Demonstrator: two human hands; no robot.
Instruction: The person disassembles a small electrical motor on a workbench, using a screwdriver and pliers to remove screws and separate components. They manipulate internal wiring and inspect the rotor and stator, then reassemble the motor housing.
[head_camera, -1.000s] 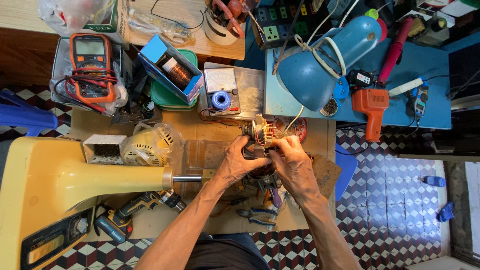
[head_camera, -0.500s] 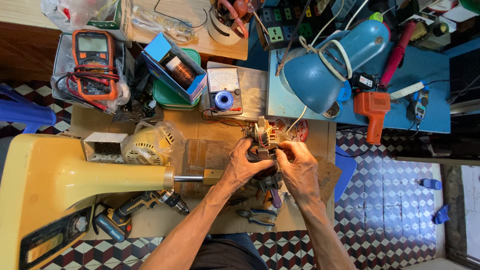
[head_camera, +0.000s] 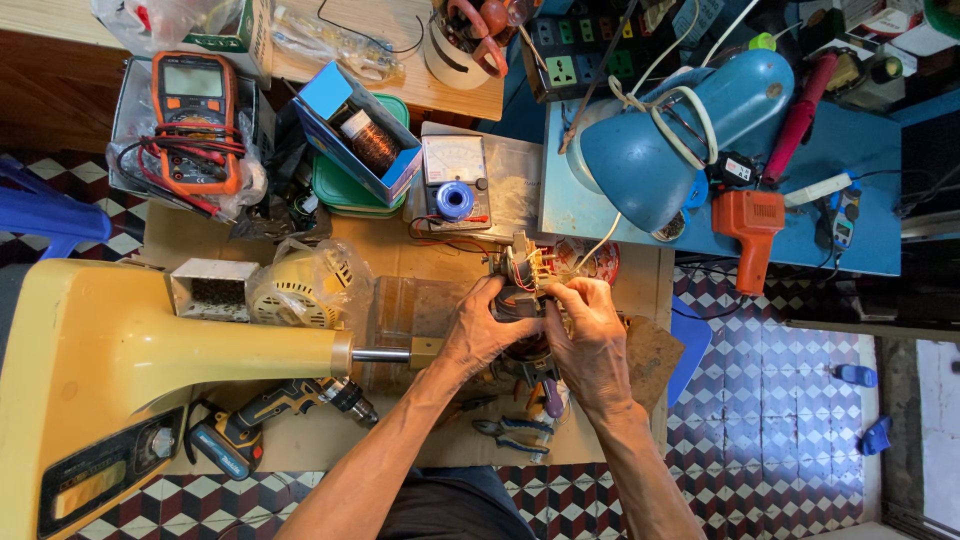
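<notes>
A small electric motor (head_camera: 525, 268) with copper windings and coloured wires sits at the middle of a low wooden work board (head_camera: 400, 262). My left hand (head_camera: 482, 330) grips its left side from below. My right hand (head_camera: 590, 335) is closed on its right side, fingers pinching at the wires. Much of the motor's lower body is hidden by both hands.
A yellow fan stand (head_camera: 110, 360) lies at left, its shaft (head_camera: 385, 354) pointing at my hands. A cordless drill (head_camera: 270, 415) and pliers (head_camera: 515, 430) lie near me. A blue desk lamp (head_camera: 680, 140), orange soldering gun (head_camera: 750, 225), two multimeters (head_camera: 195, 120) and a wire spool (head_camera: 455, 200) crowd the back.
Both hands stay on the motor with only small finger shifts at the wires. The camera has drifted slightly.
</notes>
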